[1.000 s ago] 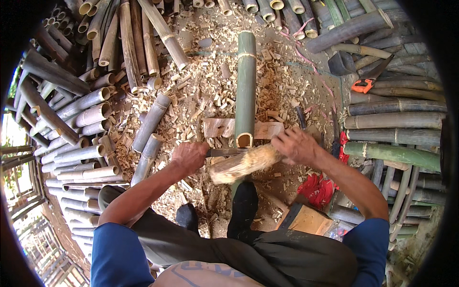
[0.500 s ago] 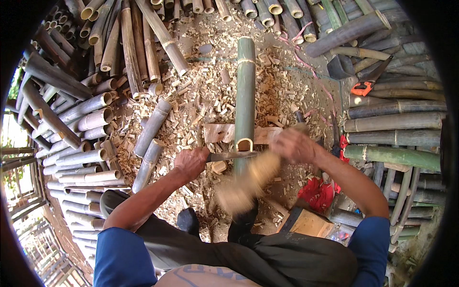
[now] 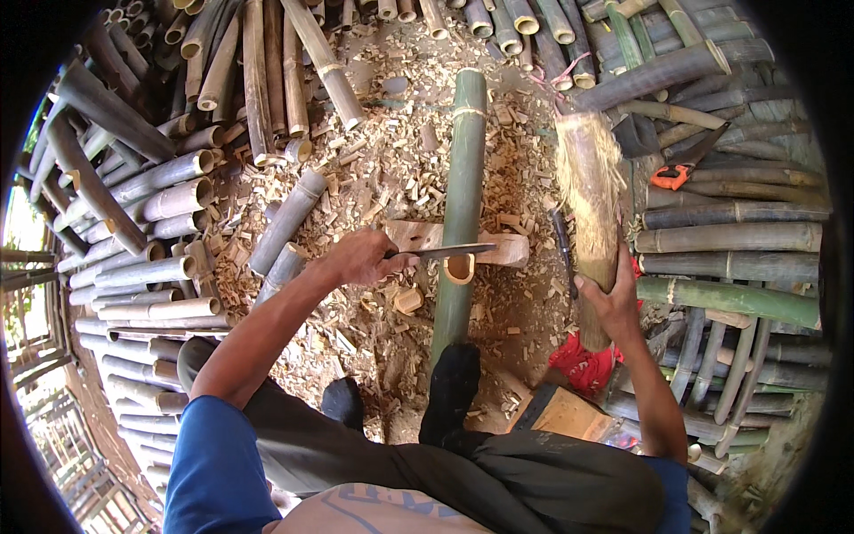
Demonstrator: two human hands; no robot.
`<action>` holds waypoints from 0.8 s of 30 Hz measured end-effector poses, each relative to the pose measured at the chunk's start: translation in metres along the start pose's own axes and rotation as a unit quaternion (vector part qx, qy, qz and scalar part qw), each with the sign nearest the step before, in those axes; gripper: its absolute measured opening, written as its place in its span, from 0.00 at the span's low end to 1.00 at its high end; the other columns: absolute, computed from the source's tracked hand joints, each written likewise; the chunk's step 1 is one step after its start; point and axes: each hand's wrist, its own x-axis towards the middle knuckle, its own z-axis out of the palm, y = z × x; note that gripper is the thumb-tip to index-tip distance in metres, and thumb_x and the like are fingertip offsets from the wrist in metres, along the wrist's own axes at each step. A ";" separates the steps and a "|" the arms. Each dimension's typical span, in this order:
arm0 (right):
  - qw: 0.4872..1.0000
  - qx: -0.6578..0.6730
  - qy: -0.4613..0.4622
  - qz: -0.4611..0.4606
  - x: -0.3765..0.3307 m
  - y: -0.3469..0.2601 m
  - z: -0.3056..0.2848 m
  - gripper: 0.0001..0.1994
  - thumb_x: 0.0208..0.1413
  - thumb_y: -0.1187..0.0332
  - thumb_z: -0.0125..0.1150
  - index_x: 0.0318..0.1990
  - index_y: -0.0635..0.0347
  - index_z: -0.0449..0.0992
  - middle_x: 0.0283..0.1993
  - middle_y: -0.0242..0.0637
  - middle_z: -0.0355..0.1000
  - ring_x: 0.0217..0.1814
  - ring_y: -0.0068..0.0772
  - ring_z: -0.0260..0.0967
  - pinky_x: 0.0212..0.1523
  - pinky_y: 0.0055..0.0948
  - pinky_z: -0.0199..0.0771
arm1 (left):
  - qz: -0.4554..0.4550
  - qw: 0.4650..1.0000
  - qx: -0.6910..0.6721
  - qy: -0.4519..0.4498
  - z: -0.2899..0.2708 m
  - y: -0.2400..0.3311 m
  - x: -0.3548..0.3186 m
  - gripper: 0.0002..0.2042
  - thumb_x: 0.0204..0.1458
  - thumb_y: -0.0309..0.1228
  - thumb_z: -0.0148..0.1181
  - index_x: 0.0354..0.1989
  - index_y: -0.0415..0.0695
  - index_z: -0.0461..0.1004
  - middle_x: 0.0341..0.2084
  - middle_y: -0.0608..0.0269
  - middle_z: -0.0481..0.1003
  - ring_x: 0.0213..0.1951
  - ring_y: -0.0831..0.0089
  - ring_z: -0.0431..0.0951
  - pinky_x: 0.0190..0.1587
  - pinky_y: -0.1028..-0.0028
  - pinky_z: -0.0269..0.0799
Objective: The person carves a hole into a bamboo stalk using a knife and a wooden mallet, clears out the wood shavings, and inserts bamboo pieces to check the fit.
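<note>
My left hand (image 3: 360,256) is closed round the handle of a knife (image 3: 458,251), whose blade lies across a green bamboo pole (image 3: 463,169) just beyond a pale-edged notch (image 3: 460,269). The pole runs away from me over a flat wooden block (image 3: 505,250). My right hand (image 3: 611,289) grips the lower end of a thick wooden club (image 3: 589,205), held upright to the right of the pole. Its upper part is frayed into pale fibres. A dark-socked foot (image 3: 451,383) of mine rests at the pole's near end.
Wood chips (image 3: 374,196) cover the ground. Bamboo pieces are stacked at left (image 3: 156,267) and right (image 3: 729,238). Two short lengths (image 3: 289,222) lie left of the pole. An orange-handled saw (image 3: 672,176) sits on the right stack, and a red cloth (image 3: 583,360) lies beside a wooden box (image 3: 569,414).
The club has swung from low over the pole's near end to upright at the right. The knife has shifted slightly away from me, from the notch's near side to its far edge.
</note>
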 end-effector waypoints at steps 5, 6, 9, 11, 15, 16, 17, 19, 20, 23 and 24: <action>0.996 -0.053 0.001 0.074 -0.043 0.013 0.009 0.44 0.52 0.61 0.70 0.73 0.70 0.53 0.65 0.53 0.66 0.67 0.40 0.65 0.69 0.36 0.62 | -0.015 0.996 0.032 0.086 0.020 0.004 0.007 0.28 0.62 0.58 0.57 0.28 0.42 0.83 0.16 0.56 0.75 0.21 0.62 0.75 0.27 0.56 0.71; 0.997 -0.014 -0.023 0.074 -0.047 0.010 0.011 0.44 0.52 0.62 0.70 0.72 0.71 0.54 0.65 0.55 0.67 0.66 0.42 0.67 0.68 0.36 0.64 | -0.028 0.995 0.037 0.087 0.023 0.006 0.007 0.28 0.62 0.58 0.57 0.27 0.42 0.83 0.16 0.56 0.75 0.21 0.62 0.75 0.27 0.56 0.71; 0.976 -0.025 -0.095 0.196 -0.070 -0.005 0.031 0.44 0.51 0.64 0.71 0.72 0.71 0.55 0.60 0.58 0.71 0.62 0.44 0.72 0.65 0.37 0.68 | -0.057 0.996 0.025 0.055 0.020 0.006 0.009 0.28 0.62 0.58 0.57 0.28 0.44 0.84 0.17 0.56 0.75 0.22 0.63 0.75 0.26 0.57 0.71; 0.968 -0.130 -0.182 0.114 -0.069 0.005 0.021 0.42 0.51 0.65 0.70 0.71 0.70 0.56 0.54 0.56 0.75 0.57 0.48 0.75 0.61 0.39 0.72 | -0.050 0.997 0.039 0.042 0.016 0.005 0.012 0.27 0.62 0.58 0.57 0.29 0.44 0.84 0.17 0.57 0.75 0.21 0.63 0.75 0.25 0.57 0.71; 0.987 -0.062 -0.091 0.115 -0.069 -0.016 0.027 0.39 0.51 0.65 0.70 0.70 0.66 0.59 0.54 0.54 0.74 0.56 0.50 0.75 0.60 0.40 0.72 | -0.053 0.997 0.045 0.023 0.014 0.004 0.014 0.28 0.61 0.59 0.57 0.29 0.44 0.84 0.16 0.58 0.75 0.19 0.64 0.74 0.24 0.57 0.70; 0.993 -0.046 -0.037 0.103 -0.073 -0.015 0.031 0.39 0.51 0.65 0.69 0.69 0.65 0.59 0.55 0.54 0.74 0.56 0.50 0.75 0.59 0.41 0.72 | -0.052 0.997 0.049 0.025 0.016 0.003 0.014 0.29 0.61 0.60 0.57 0.29 0.44 0.84 0.16 0.57 0.75 0.19 0.63 0.74 0.24 0.57 0.70; 0.987 -0.079 -0.092 0.106 -0.073 -0.010 0.029 0.39 0.51 0.66 0.70 0.70 0.65 0.59 0.56 0.54 0.74 0.57 0.49 0.75 0.59 0.40 0.72 | -0.052 0.997 0.052 0.026 0.018 0.002 0.014 0.30 0.61 0.61 0.57 0.29 0.43 0.84 0.16 0.57 0.74 0.20 0.62 0.74 0.25 0.57 0.70; 0.964 -0.144 -0.198 0.108 -0.064 -0.015 0.024 0.40 0.50 0.67 0.70 0.70 0.65 0.58 0.57 0.54 0.73 0.57 0.48 0.74 0.59 0.40 0.72 | -0.048 0.997 0.059 0.021 0.019 0.000 0.014 0.31 0.60 0.62 0.56 0.28 0.42 0.83 0.15 0.56 0.74 0.19 0.60 0.75 0.25 0.56 0.71; 0.933 -0.155 -0.243 0.214 -0.055 -0.018 0.016 0.43 0.49 0.67 0.71 0.72 0.64 0.55 0.57 0.55 0.73 0.57 0.48 0.74 0.59 0.39 0.72 | -0.046 0.997 0.062 0.012 0.019 -0.001 0.015 0.32 0.59 0.63 0.56 0.28 0.42 0.83 0.15 0.56 0.74 0.19 0.59 0.75 0.25 0.56 0.71; 0.983 -0.059 -0.121 0.121 -0.065 -0.008 0.018 0.45 0.49 0.65 0.71 0.74 0.62 0.53 0.57 0.56 0.73 0.57 0.50 0.74 0.61 0.39 0.72 | -0.048 0.998 0.041 0.012 0.022 -0.006 0.018 0.35 0.59 0.65 0.55 0.25 0.40 0.81 0.14 0.54 0.73 0.19 0.54 0.75 0.27 0.54 0.73; 0.989 -0.033 -0.057 0.131 -0.076 0.004 0.028 0.45 0.49 0.65 0.71 0.74 0.63 0.53 0.57 0.56 0.73 0.57 0.50 0.74 0.61 0.38 0.72 | -0.036 0.998 0.043 0.021 0.021 -0.007 0.020 0.35 0.59 0.66 0.54 0.24 0.40 0.81 0.14 0.54 0.72 0.18 0.54 0.75 0.27 0.54 0.73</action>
